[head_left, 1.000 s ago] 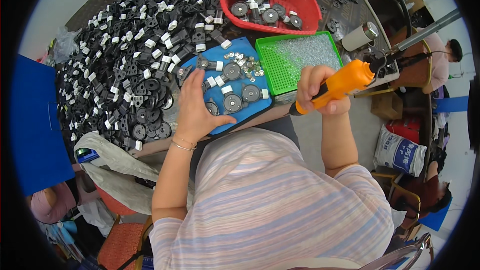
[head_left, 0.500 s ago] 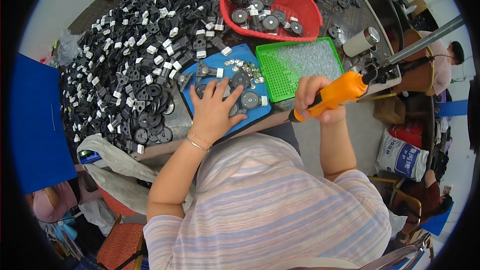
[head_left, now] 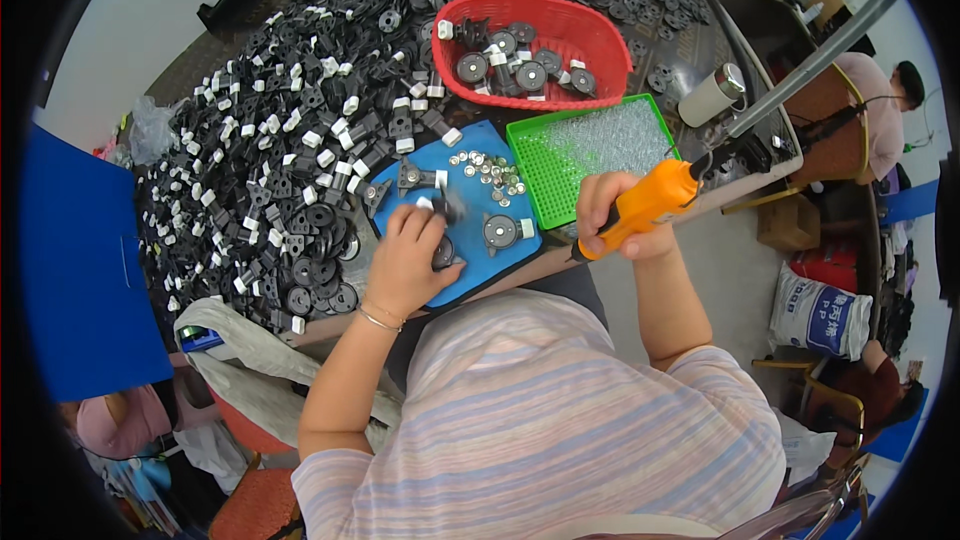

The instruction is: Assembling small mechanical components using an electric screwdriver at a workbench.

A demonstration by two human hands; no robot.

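Observation:
My left hand (head_left: 402,258) is low over the left side of the blue mat (head_left: 478,282), fingers curled round a black wheel part (head_left: 443,252) that they partly hide. A small black piece with a white end (head_left: 440,206) is smeared by motion at its fingertips. My right hand (head_left: 622,215) grips an orange electric screwdriver (head_left: 652,208), its tip pointing down and left beside the mat. On the mat lie another wheel part with a white end (head_left: 502,231), a black bracket (head_left: 418,177) and several small silver round parts (head_left: 488,170).
A large heap of black parts with white ends (head_left: 270,160) covers the table's left. Beyond the mat stands a red basket (head_left: 618,55) with wheel parts; a green tray (head_left: 545,180) of small clear-looking pieces is to the right. A pale bottle (head_left: 710,97) stands farther right.
My left hand's spread fingers have curled in over the wheel part. A black disc near its fingertips has shifted from its spot. The screwdriver stays in my right hand; the whole view has tilted slightly.

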